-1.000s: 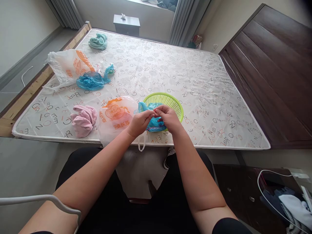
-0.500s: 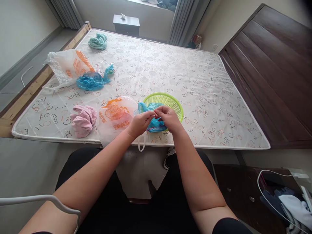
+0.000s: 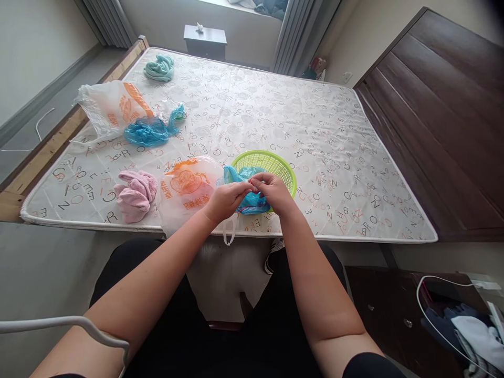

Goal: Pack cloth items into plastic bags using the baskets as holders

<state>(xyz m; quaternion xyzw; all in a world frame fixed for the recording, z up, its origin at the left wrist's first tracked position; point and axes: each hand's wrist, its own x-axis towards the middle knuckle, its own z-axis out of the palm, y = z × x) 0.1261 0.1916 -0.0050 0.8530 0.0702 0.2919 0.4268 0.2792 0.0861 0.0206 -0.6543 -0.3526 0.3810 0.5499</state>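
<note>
My left hand (image 3: 225, 200) and my right hand (image 3: 273, 192) meet fingertip to fingertip over a crumpled blue plastic bag (image 3: 247, 202), both pinching its top. The bag rests against the near rim of a green mesh basket (image 3: 279, 164) on the mattress. Just left of my left hand lies a white plastic bag with orange print (image 3: 186, 188), one handle hanging over the mattress edge.
A pink towel bundle (image 3: 135, 194) lies at the near left. Farther left are another white and orange bag (image 3: 112, 106), a second blue bag (image 3: 147, 132) and a teal towel (image 3: 159, 67). A dark wooden headboard (image 3: 444, 110) stands on the right. The patterned mattress (image 3: 315, 131) stretches ahead.
Both hands stay pinched on the blue bag with only slight finger motion. The camera has shifted a little.
</note>
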